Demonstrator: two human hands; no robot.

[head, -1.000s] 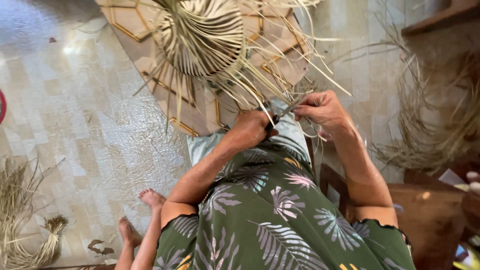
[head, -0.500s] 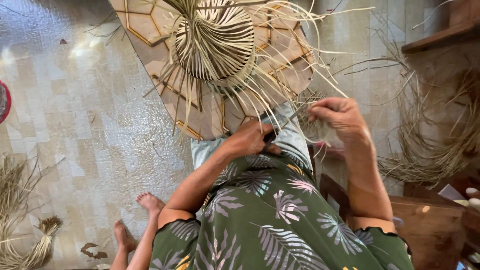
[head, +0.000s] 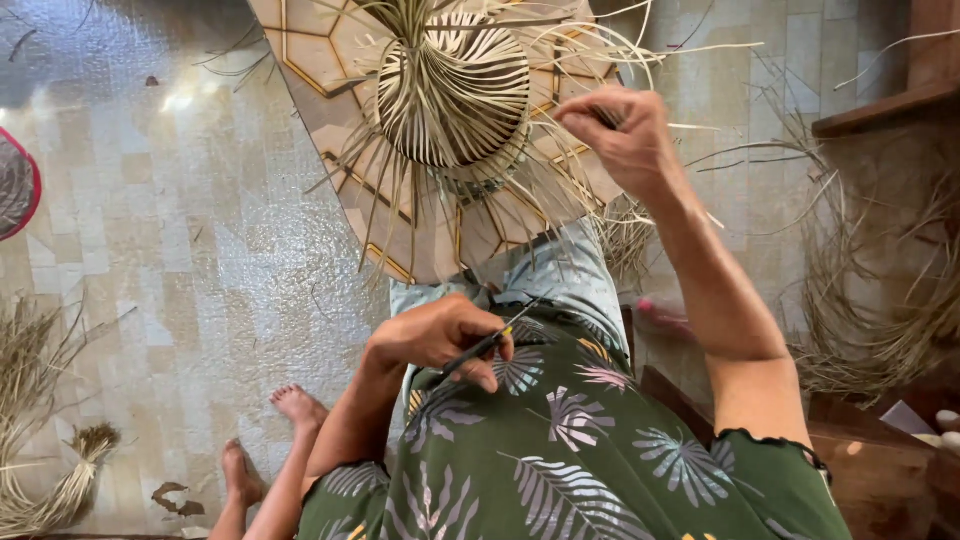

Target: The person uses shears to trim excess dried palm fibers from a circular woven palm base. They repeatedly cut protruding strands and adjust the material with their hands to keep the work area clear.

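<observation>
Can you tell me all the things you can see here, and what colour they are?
Woven straw piece: one, pale tan, top middle, on a board.
Board: one, light wood with hexagon lines, under it.
Straw bundles: several, dry tan, left floor and right side.
Floor: pale tiles.
Thin dark tool: one, in left hand.
Straw strand: one, pale, pinched by right hand.
Left hand: by lap.
Right hand: raised.

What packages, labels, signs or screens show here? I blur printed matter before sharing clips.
None in view: only a half-woven straw hat on a wooden board, loose straw bundles on the tiled floor, the left hand holding a thin dark tool, and the right hand pinching a strand.
</observation>
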